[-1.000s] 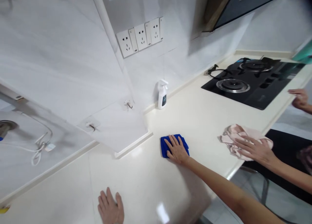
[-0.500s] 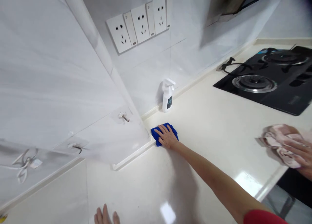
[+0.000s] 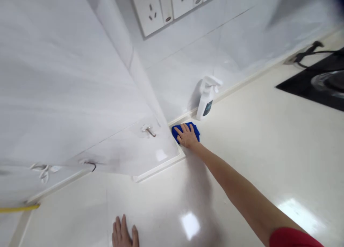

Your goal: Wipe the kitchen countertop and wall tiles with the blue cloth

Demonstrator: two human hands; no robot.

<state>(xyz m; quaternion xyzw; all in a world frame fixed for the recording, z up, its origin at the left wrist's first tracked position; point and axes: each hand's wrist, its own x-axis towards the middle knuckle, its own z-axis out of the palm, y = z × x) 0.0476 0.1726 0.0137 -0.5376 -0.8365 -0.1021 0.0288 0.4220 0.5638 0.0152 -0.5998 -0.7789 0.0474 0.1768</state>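
My right hand [image 3: 187, 136] lies flat, fingers spread, on a folded blue cloth [image 3: 194, 128]. It presses the cloth onto the cream countertop [image 3: 258, 132] in the inner corner where the wall meets the counter. A white spray bottle [image 3: 206, 98] stands upright against the wall just right of the cloth. My left hand [image 3: 124, 234] rests palm down with fingers apart on the counter at the bottom edge, holding nothing.
A white tiled wall column [image 3: 80, 96] juts out at left, with small hooks [image 3: 148, 130] stuck on it. Wall sockets [image 3: 172, 5] sit above. A black gas hob [image 3: 319, 85] is at the far right. A yellow strip [image 3: 18, 208] shows at the left edge.
My right hand has pushed the blue cloth away from me into the wall corner beside the bottle. The view moved closer and left; another person's hands with a pink cloth left the frame.
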